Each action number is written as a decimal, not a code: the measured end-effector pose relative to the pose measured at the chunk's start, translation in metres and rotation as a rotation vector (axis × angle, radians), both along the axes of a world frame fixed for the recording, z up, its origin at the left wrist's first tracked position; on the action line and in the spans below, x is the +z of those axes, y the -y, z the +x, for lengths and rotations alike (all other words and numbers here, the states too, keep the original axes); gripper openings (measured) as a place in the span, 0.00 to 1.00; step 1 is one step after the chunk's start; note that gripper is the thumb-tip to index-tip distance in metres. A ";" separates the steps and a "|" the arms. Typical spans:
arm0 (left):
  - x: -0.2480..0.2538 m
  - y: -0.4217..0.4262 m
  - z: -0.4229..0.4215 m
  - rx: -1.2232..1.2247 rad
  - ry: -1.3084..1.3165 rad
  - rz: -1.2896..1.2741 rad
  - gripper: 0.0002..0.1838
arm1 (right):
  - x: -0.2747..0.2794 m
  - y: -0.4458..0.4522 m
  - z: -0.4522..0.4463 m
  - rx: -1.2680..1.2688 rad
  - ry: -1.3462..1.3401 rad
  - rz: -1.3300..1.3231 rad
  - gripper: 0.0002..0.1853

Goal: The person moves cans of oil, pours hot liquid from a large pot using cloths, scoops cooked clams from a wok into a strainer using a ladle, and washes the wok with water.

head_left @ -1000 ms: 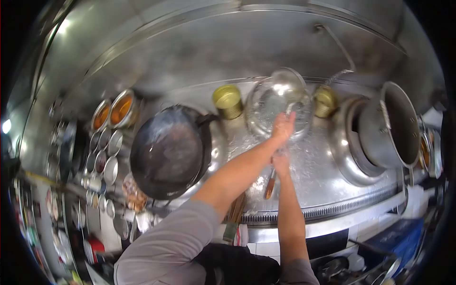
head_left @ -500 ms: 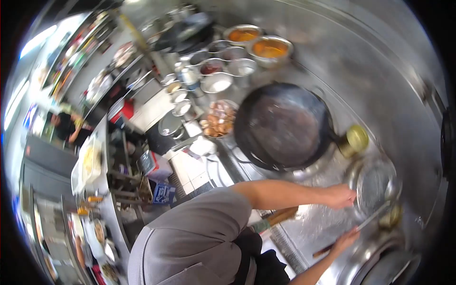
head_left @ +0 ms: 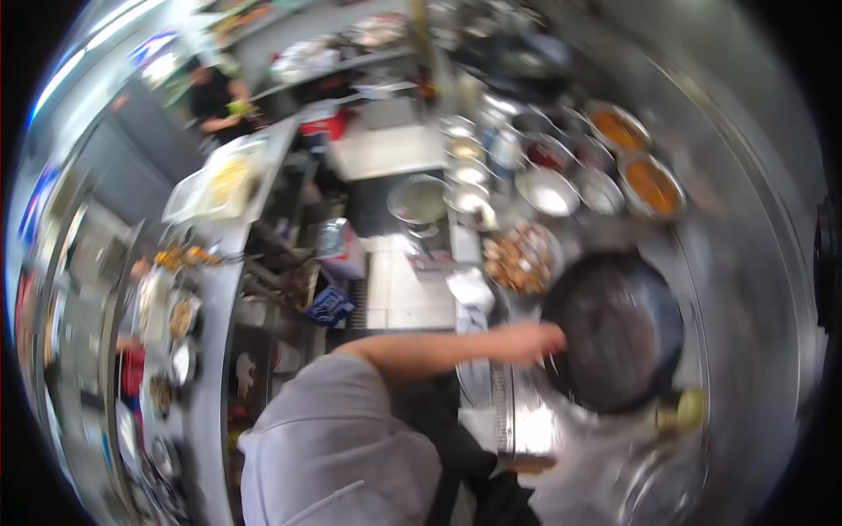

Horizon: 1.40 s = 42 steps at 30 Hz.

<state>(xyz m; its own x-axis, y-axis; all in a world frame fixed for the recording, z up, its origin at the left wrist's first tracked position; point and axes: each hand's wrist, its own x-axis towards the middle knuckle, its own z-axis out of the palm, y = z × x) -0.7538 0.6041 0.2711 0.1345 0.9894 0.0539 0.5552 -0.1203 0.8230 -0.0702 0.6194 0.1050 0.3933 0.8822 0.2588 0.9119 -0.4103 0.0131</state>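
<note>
My left hand point(head_left: 533, 343) reaches out to the near-left rim of a large dark wok point(head_left: 614, 333). Its fingers are smeared by motion, so whether they touch or grip the rim is unclear. The wok looks bare inside, with a dull reddish-brown sheen. My right hand is outside the view. Beyond the wok's lower right edge lies a yellow-green can point(head_left: 688, 409), and below it a round metal basin point(head_left: 662, 486) shows blurred.
A bowl of brown pieces point(head_left: 521, 259) stands beside the wok. Behind it are metal containers, including an orange-filled bowl point(head_left: 652, 186). A white basket point(head_left: 187, 200) sits on the left counter. Another person point(head_left: 219, 101) stands at the upper left.
The view has swung left. My left hand has gone from the basin to the wok's rim. My right hand, earlier on a long-handled utensil, has left the view.
</note>
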 end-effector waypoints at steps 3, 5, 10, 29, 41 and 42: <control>-0.022 0.019 -0.031 0.132 -0.118 -0.032 0.19 | -0.029 0.005 0.062 0.113 -0.086 -0.139 0.20; -0.029 0.023 -0.037 0.123 -0.046 0.111 0.16 | -0.005 0.002 0.031 -0.265 -1.289 0.162 0.19; -0.016 0.002 -0.008 -0.051 -0.027 0.187 0.11 | 0.051 0.021 -0.032 -0.414 -2.244 0.407 0.20; -0.085 -0.121 0.157 -0.189 0.327 -0.337 0.09 | 0.254 0.145 -0.270 -0.204 -1.926 -0.158 0.23; -0.068 -0.129 0.087 -0.155 -0.235 -0.190 0.13 | 0.125 0.094 -0.226 0.106 -0.791 0.157 0.17; -0.071 -0.126 0.074 -0.147 -0.235 -0.143 0.14 | 0.119 0.086 -0.208 0.070 -0.715 0.223 0.18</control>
